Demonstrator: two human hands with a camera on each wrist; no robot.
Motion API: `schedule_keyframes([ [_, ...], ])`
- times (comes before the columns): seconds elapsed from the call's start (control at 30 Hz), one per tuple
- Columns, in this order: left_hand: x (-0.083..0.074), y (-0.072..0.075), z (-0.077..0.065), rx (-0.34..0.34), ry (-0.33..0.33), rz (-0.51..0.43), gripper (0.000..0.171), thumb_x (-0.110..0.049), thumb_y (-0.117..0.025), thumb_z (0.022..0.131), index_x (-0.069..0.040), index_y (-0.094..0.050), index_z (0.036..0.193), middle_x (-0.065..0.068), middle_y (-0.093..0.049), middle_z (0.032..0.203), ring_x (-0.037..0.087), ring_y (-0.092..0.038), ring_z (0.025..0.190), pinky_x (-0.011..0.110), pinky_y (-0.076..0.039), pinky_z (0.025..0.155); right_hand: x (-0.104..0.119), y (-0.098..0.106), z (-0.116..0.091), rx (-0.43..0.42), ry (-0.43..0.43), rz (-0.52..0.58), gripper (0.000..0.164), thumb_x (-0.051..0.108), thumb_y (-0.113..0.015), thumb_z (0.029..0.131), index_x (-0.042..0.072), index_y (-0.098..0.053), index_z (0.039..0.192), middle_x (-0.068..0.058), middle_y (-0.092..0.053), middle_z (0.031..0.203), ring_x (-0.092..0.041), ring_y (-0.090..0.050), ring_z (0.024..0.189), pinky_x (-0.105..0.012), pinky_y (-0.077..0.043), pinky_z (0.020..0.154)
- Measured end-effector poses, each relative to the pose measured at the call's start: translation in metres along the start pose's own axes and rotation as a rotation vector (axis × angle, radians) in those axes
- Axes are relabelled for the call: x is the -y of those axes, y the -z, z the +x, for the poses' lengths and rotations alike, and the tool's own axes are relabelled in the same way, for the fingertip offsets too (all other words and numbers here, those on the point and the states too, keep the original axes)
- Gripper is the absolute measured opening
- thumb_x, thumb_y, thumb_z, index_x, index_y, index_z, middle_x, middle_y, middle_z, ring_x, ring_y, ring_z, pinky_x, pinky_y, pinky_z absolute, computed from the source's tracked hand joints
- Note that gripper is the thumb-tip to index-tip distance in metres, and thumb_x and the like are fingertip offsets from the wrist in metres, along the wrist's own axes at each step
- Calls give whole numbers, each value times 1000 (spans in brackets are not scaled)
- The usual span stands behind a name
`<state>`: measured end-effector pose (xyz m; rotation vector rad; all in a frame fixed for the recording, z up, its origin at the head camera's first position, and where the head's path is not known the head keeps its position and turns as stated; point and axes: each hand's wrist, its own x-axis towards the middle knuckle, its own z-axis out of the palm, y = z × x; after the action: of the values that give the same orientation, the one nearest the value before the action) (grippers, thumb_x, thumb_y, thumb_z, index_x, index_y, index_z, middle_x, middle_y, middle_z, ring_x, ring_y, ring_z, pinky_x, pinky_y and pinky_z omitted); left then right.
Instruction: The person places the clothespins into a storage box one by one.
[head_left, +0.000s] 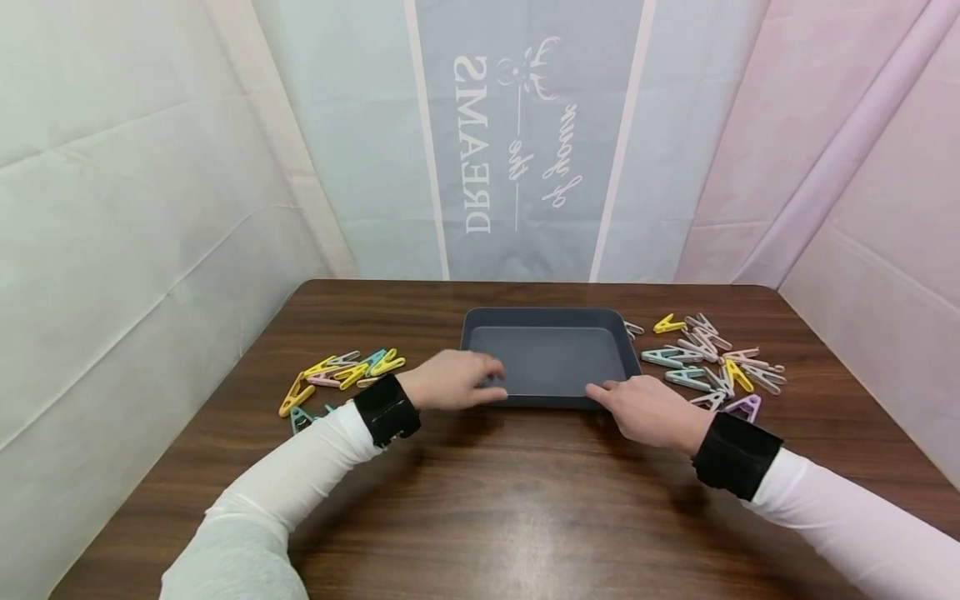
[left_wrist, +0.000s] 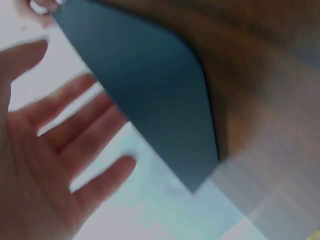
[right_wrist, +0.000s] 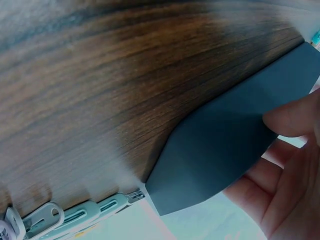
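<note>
A dark grey rectangular tray [head_left: 551, 358] lies on the brown table, with nothing on its floor. My right hand [head_left: 651, 410] pinches the near rim at the right corner. In the right wrist view the thumb [right_wrist: 290, 119] presses the tray's outer wall [right_wrist: 210, 150] while the other fingers reach inside. Over the near left corner is my left hand [head_left: 453, 379], its fingers spread. The left wrist view shows its thumb [left_wrist: 25, 57] standing off the outer wall [left_wrist: 150, 90]; whether its fingertips touch the tray's inside is hidden.
Left of the tray lies a loose group of clothespins [head_left: 351, 375], yellow, pink, blue and green. A larger spread of clothespins [head_left: 684, 357], mostly pale green, grey and pink, lies to the right. A printed cloth [head_left: 517, 250] hangs behind the table.
</note>
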<state>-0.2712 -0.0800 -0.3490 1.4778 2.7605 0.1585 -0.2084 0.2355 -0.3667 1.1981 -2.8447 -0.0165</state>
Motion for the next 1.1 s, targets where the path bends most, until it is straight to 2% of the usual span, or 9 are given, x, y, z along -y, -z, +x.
schedule_keyframes([
  [0.13,19,6,6,-162,172,70,37,-39,-56,99,-8,-62,118,6,-68,107,16,-65,87,34,-54,71,0,-1,0,2,-13,-3,32,-3,-62,88,3,-60,119,-8,-64,85,-11,-53,57,-32,-50,58],
  [0.23,34,7,13,-196,338,64,37,-37,-57,99,-4,-58,116,7,-67,90,17,-63,70,32,-49,56,1,1,1,10,-24,6,34,-4,-62,87,2,-61,120,-8,-65,87,-11,-53,57,-33,-50,58],
  [0.37,49,2,19,-131,532,-16,49,-42,-56,98,1,-50,119,6,-59,69,17,-56,55,30,-40,46,4,3,3,23,-22,16,37,-6,-61,85,1,-61,122,-9,-66,88,-11,-52,56,-31,-47,55],
  [0.5,57,-1,24,-19,660,-123,63,-49,-56,96,6,-47,126,5,-57,66,18,-60,52,32,-45,49,5,3,3,29,-21,3,37,-6,-61,85,1,-61,121,-9,-66,88,-12,-52,55,-29,-45,54],
  [0.63,61,-3,31,88,709,-256,48,-46,-56,97,1,-60,105,8,-62,65,19,-65,49,31,-50,51,5,3,3,18,-20,-2,36,-5,-61,85,1,-61,121,-9,-66,88,-11,-50,53,-29,-44,52],
  [0.73,67,-6,38,128,726,-359,39,-40,-55,98,-3,-60,86,11,-64,63,18,-64,47,29,-52,47,4,3,2,11,-21,-6,36,-6,-61,85,2,-61,121,-10,-66,88,-11,-49,52,-28,-43,52],
  [0.9,76,-17,47,145,754,-460,34,-31,-56,99,1,-60,86,14,-65,60,20,-62,45,32,-52,43,3,1,3,17,-20,-4,36,-5,-61,86,2,-61,121,-9,-66,88,-11,-50,53,-27,-42,51],
  [1.1,82,-23,52,153,766,-472,30,-20,-50,99,5,-63,90,15,-65,60,21,-63,45,34,-53,44,3,0,4,17,-25,-5,36,-4,-63,86,3,-61,121,-8,-66,88,-10,-50,54,-28,-43,52],
])
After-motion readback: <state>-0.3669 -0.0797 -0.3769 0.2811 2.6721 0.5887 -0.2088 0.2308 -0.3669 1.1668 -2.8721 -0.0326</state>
